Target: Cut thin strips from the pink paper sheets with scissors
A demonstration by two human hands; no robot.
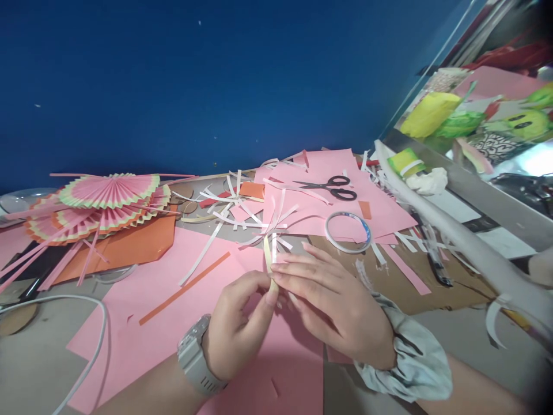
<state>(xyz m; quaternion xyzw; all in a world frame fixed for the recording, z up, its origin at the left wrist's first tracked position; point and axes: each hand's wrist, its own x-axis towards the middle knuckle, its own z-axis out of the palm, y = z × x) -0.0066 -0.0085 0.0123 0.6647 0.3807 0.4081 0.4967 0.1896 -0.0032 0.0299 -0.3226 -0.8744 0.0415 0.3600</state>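
Both hands, left hand [237, 328] and right hand [332, 305], pinch one pale paper strip [268, 259] between closed fingertips over the pink sheet [173, 300] near the worktop's front edge, steadying it upright; scissors [332, 187] lie apart.

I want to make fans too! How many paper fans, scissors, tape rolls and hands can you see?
Paper fans: 3
Scissors: 1
Tape rolls: 1
Hands: 2, the left hand and right hand, pinching a pale paper strip
Total: 7
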